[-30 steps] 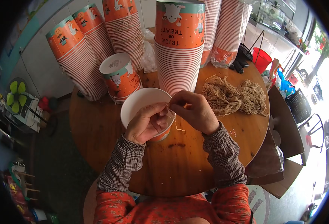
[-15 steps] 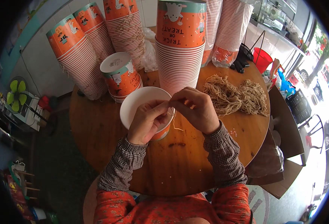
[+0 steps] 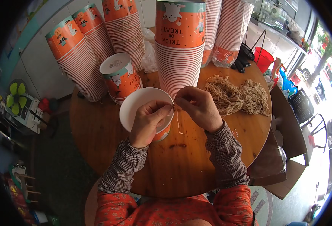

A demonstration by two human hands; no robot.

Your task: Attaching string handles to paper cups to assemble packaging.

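Note:
An open paper bucket, white inside and orange outside, stands tilted on the round wooden table. My left hand reaches over its right rim, thumb and finger pinched on a thin pale string. My right hand meets it at the rim, its fingertips also pinched on the string. One loose end of the string dangles beside the bucket. Fingers hide where the string meets the rim.
Tall stacks of nested orange paper buckets stand at the back. A smaller bucket stack is behind my bucket on the left. Bundles of tan string lie at the right. An open cardboard box sits beyond the table's right edge.
My right hand has shifted slightly, its fingers still pinched by the rim. The loose string end now hangs straighter and lower. The bucket has barely moved.

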